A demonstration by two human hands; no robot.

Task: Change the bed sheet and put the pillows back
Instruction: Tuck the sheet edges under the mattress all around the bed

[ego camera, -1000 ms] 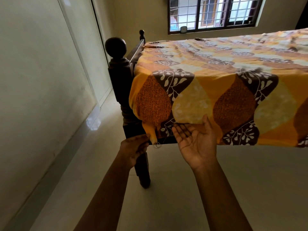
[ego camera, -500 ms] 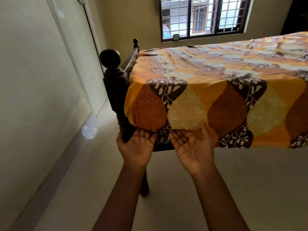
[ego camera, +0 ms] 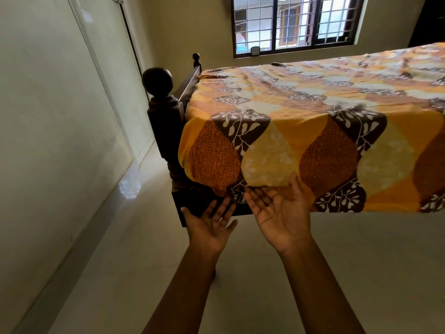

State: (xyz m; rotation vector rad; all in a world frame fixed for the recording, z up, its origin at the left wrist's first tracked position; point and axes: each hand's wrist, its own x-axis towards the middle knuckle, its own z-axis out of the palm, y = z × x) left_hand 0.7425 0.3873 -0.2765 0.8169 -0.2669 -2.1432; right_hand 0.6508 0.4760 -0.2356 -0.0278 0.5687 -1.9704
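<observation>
- Orange, yellow and brown leaf-patterned cotton bed sheet (ego camera: pixel 301 131) spread over bed, near edge hanging beside dark wooden bedpost (ego camera: pixel 161 116).
- Left hand (ego camera: pixel 210 225), right hand (ego camera: pixel 280 210): palms up, fingers spread wide, empty, at sheet's hanging hem.

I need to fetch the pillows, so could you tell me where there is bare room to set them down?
The bed sheet is bare from the bedpost toward the window. The floor between wall and bed is free. It is crowded only at the near corner, where the left hand and right hand are.
</observation>
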